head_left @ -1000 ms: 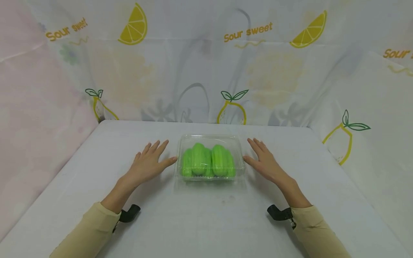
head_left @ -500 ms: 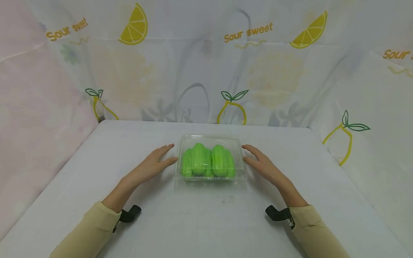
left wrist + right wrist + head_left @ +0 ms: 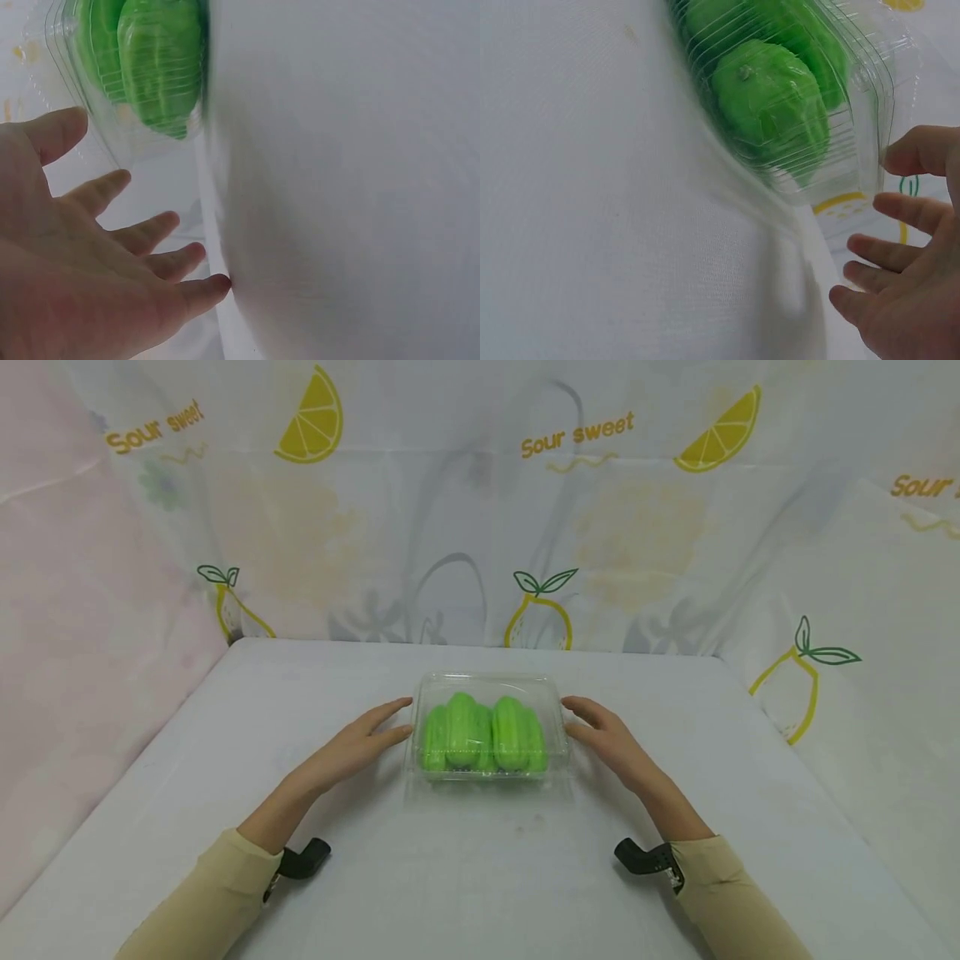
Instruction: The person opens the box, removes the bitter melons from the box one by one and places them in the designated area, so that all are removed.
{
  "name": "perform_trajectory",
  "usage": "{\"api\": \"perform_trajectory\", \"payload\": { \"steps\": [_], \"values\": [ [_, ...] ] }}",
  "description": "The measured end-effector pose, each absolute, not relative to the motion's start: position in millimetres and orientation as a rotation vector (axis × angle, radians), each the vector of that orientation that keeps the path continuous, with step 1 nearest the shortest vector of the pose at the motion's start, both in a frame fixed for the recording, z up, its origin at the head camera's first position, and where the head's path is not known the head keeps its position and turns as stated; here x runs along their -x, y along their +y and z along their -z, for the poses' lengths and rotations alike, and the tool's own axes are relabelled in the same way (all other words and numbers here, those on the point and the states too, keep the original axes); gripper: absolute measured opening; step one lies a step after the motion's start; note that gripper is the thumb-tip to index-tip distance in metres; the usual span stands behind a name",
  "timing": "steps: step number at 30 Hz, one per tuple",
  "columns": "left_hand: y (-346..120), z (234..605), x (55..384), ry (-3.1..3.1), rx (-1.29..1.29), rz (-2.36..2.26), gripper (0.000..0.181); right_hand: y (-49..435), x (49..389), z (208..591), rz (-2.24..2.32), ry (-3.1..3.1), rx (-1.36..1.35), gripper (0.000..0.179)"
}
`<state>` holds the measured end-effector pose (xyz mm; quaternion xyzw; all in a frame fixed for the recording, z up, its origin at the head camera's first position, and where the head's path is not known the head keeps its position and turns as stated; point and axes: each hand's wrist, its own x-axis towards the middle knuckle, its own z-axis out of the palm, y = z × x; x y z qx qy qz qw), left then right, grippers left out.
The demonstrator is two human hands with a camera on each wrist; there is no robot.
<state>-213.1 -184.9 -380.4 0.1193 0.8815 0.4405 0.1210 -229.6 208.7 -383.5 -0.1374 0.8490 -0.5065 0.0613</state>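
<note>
A clear plastic clamshell box (image 3: 489, 775) stands on the white table in the head view. Packed inside are several bright green, ridged, elongated vegetables (image 3: 465, 731). At its left side is my left hand (image 3: 356, 752), thumb and fingertips right at the box's edge. My right hand (image 3: 615, 743) mirrors it on the right side, with its fingertips likewise at the wall. Both wrist views show the fingers extended and apart: the left thumb (image 3: 64, 133) overlaps the clear wall, and the right thumb (image 3: 915, 150) meets the box's rim. Neither hand is curled round anything.
The white-covered table (image 3: 480, 877) extends around the box. Behind it hangs a pale curtain (image 3: 480, 510) printed with lemons and lettering, and a pinkish cloth (image 3: 97, 610) lines the left side. Black wrist cameras (image 3: 303, 858) sit at both cuffs.
The fingers of both hands have come inward and down from a raised spread to the box's sides. The box and its green contents have stayed in place.
</note>
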Motion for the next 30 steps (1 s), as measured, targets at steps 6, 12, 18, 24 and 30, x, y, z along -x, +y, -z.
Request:
{"api": "perform_trajectory", "payload": {
  "steps": [6, 12, 18, 24, 30],
  "values": [
    [-185.4, 379.0, 214.0, 2.561, -0.322, -1.326, 0.069, 208.5, 230.2, 384.9, 1.600, 2.527, 0.415, 0.051],
    [-185.1, 379.4, 214.6, 2.495, -0.343, -1.397, 0.067, 206.9, 230.9, 386.3, 1.655, 2.476, 0.402, 0.050],
    [-184.1, 381.3, 217.9, 2.400, -0.318, -1.477, 0.064, 206.5, 231.9, 389.0, 1.704, 2.441, 0.363, 0.048],
    [-184.6, 383.5, 219.9, 2.301, -0.317, -1.571, 0.061, 207.0, 233.4, 390.0, 1.739, 2.388, 0.287, 0.043],
    [-184.4, 383.8, 219.3, 2.252, -0.311, -1.626, 0.058, 207.0, 231.9, 387.5, 1.805, 2.289, 0.273, 0.039]
  ]
}}
